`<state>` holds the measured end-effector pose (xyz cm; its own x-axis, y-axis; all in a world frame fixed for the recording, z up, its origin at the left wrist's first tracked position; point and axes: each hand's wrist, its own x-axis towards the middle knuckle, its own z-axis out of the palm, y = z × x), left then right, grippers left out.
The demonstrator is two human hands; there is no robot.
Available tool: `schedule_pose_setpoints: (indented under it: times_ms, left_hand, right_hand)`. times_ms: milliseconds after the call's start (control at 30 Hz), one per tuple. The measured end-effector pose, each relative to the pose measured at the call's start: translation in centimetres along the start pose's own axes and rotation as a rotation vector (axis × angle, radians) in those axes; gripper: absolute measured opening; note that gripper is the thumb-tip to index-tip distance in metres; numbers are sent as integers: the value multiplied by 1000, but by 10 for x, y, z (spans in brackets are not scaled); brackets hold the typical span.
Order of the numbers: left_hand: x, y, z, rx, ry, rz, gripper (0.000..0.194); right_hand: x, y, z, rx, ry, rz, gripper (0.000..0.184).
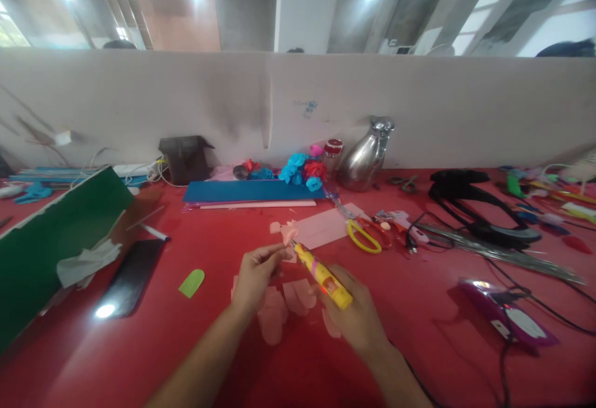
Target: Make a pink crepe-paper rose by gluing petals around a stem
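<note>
My right hand (356, 312) grips a yellow glue gun (322, 274), its tip pointing up and left at a small pink paper flower (288, 233). My left hand (257, 274) is pinched shut on that flower from below. Several loose pink paper petals (288, 302) lie on the red table (195, 346) under and between my hands. A pink paper sheet (321, 228) lies just beyond the flower.
Yellow-handled scissors (363, 234) and another glue gun (400, 222) lie right of the pink sheet. A black phone (130, 277), a green petal (192, 282) and a green board (51, 240) are left. Finished paper flowers (302, 171), a steel flask (365, 154), wires (488, 249) and cables are farther back and right.
</note>
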<state>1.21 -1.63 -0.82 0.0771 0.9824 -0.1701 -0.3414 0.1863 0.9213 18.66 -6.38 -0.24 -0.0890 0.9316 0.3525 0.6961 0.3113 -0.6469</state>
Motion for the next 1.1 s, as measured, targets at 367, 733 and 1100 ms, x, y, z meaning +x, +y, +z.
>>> schedule_pose_setpoints:
  times_ms: [367, 733, 1100]
  left_hand:
    - [0, 2, 1, -25, 24, -10, 33]
    - [2, 6, -2, -119, 45, -21, 29]
    - [8, 3, -6, -252, 7, 272, 9]
  right_hand:
    - [-1, -2, -1, -1, 15, 50, 9]
    - [-1, 3, -26, -22, 45, 70, 10]
    - [-8, 131, -79, -595, -49, 145, 25]
